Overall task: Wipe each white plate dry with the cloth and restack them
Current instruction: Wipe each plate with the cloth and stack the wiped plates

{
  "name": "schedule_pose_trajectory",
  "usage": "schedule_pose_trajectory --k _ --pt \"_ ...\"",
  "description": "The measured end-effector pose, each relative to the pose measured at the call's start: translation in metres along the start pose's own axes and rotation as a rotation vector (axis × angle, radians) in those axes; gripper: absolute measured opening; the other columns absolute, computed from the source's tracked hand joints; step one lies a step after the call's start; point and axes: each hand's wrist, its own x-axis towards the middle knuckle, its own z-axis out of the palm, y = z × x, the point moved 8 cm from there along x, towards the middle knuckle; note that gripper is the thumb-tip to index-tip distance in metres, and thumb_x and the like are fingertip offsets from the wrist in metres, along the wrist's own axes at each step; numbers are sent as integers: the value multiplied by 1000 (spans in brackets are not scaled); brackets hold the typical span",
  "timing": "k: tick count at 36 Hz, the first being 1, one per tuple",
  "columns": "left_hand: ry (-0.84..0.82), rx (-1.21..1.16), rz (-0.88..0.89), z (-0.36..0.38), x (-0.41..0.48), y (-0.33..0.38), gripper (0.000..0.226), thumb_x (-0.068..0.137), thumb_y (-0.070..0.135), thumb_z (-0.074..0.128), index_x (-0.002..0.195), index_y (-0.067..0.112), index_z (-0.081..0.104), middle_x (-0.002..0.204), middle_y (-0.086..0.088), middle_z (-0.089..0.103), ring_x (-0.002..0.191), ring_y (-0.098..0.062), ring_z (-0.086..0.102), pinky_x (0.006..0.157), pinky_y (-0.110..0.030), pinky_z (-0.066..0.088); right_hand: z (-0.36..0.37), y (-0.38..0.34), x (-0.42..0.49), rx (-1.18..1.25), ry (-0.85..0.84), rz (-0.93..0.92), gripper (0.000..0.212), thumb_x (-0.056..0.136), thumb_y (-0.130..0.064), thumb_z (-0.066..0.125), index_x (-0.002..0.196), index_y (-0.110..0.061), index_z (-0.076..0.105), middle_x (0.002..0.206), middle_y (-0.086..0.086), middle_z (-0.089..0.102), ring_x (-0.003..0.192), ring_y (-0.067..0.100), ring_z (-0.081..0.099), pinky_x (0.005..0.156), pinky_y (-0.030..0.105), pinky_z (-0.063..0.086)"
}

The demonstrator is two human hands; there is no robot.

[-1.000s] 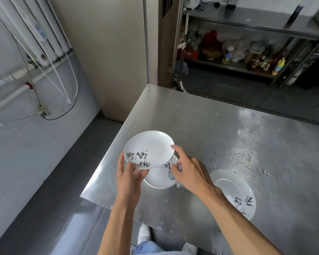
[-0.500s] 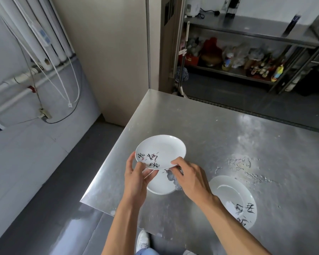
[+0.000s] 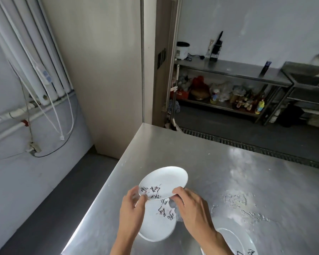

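— Left hand (image 3: 132, 211) first?
— Gripping the near-left rim of the upper plate (image 3: 164, 181): thumb over the top, fingers curled underneath.
— And the right hand (image 3: 191, 208)?
— Pinching the same plate at its near-right rim, thumb tip on top, remaining fingers tucked below. Bit of grey cloth (image 3: 174, 205) peeking out under those fingers (mostly hidden, so hard to say how bunched).
— Where exactly, that plate?
— Up in the air between both hands, face up, black brush writing across the near part.
— Underneath?
— Lower plate (image 3: 157, 225), white with the same sort of writing, directly below the hands, close to the front-left edge of the steel table (image 3: 228, 168). Seemingly lying flat there, though partly covered by the left wrist.
— Further out?
— Third plate (image 3: 239, 240) on the table to the right, cut off by the bottom of the view. Just beyond, a patch of water droplets (image 3: 236, 199) on the steel. Past the table, a metal shelf (image 3: 238, 70) crowded below with bottles and bags, a rice cooker (image 3: 182, 50) on top. White pipes (image 3: 26, 52) along the left wall.
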Motion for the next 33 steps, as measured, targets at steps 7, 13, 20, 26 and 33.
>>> schedule_pose_trajectory --k 7,13,20,26,33 --pt "59 405 641 7 -12 63 13 97 26 74 107 33 77 120 19 67 128 -1 56 104 -38 50 -12 -6 13 -27 -13 -39 24 86 -27 76 91 -30 53 77 -12 64 68 13 59 50 35 51" --pt "-155 651 909 42 -25 85 59 80 15 88 126 43 66 118 22 67 110 -3 65 85 -25 59 -18 -14 21 -78 -46 -87 17 92 -35 68 91 -31 52 78 -13 62 69 12 57 51 34 51" --pt "-87 747 793 40 -21 88 46 92 15 74 119 49 57 104 28 60 80 -3 60 55 -25 53 -21 -16 30 -34 -36 -83 21 92 -36 66 109 -39 54 86 -15 68 77 15 62 58 36 54" --pt "-210 127 439 34 -14 71 15 105 19 62 111 32 69 95 9 77 82 -13 74 71 -27 55 -37 12 34 298 189 254 32 95 -37 64 127 -36 62 93 -19 70 86 -1 63 76 19 49" --pt "-241 -341 183 37 -6 76 24 93 30 67 116 26 73 111 -7 77 102 -31 75 80 -53 65 -49 10 51 520 281 398 12 97 -21 64 106 -27 69 116 -4 50 103 -3 56 83 0 37"
